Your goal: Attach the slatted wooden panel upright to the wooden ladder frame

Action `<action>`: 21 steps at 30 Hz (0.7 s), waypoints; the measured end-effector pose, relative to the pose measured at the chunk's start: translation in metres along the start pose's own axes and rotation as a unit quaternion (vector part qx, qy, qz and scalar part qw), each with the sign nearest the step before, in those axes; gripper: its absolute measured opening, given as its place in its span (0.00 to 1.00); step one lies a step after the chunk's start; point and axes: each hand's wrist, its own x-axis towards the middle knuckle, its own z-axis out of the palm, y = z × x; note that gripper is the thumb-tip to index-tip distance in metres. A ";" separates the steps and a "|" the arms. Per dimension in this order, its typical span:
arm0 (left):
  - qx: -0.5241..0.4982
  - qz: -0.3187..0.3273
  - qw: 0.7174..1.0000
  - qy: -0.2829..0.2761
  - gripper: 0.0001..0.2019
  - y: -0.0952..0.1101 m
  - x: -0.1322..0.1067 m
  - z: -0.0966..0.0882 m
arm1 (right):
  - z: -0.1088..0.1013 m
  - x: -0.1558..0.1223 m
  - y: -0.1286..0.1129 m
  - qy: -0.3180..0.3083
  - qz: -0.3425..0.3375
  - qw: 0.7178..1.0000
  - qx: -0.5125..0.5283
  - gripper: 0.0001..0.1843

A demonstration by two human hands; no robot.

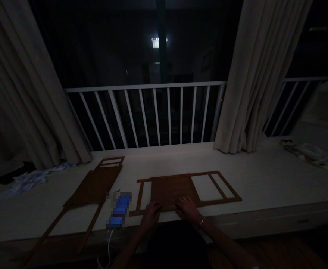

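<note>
A brown wooden folding chair lies folded flat on the pale ledge, its open frame showing to either side of the solid panel. My left hand has its fingers curled at the panel's near left edge and seems to grip it, though the dimness hides the fingertips. Over the near right edge rests my right hand, fingers somewhat apart on top of the panel; a thin bracelet circles that wrist. Left of the hands, a second wooden folding chair lies at a slant, its legs reaching past the ledge's front edge.
A phone with a blurred blue screen lies between the chairs, with a white cable hanging down. Papers lie far left. White railings and beige curtains stand behind. A pale bundle sits at right.
</note>
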 end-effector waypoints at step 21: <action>0.149 -0.134 0.972 -0.122 0.14 -0.027 -0.005 -0.035 | -0.040 -0.056 0.111 -0.122 0.125 0.983 -0.051 0.29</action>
